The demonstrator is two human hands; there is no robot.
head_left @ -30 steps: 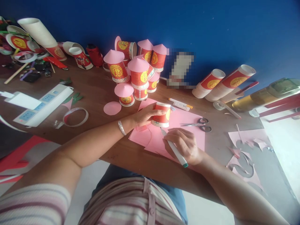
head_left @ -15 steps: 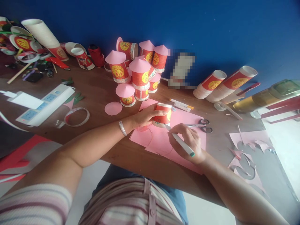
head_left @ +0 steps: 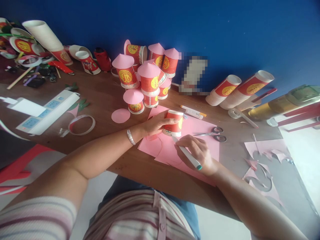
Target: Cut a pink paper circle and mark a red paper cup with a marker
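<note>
My left hand point(head_left: 158, 124) is wrapped round a red paper cup point(head_left: 177, 125) with a yellow print, its pale rim band facing me. Green marks show on that band. In my right hand point(head_left: 196, 151) is a white marker pen point(head_left: 187, 155) with a green end, its tip at or close to the cup's pale band; whether it touches I cannot tell. Beneath both hands lie pink paper sheets point(head_left: 200, 133). Scissors point(head_left: 215, 134) rest on the paper's right side, and another marker point(head_left: 193, 113) lies behind the cup.
Several red cups with pink cone roofs point(head_left: 149, 70) stand behind my left hand, near a pink paper disc point(head_left: 120, 116). Left are a tape roll point(head_left: 93, 126) and a power strip point(head_left: 52, 113). Stacked cups point(head_left: 222, 90) and paper scraps point(head_left: 267, 190) are at right.
My right hand and the marker have shifted slightly left along the cup's pale band. The left hand holds the cup in nearly the same place.
</note>
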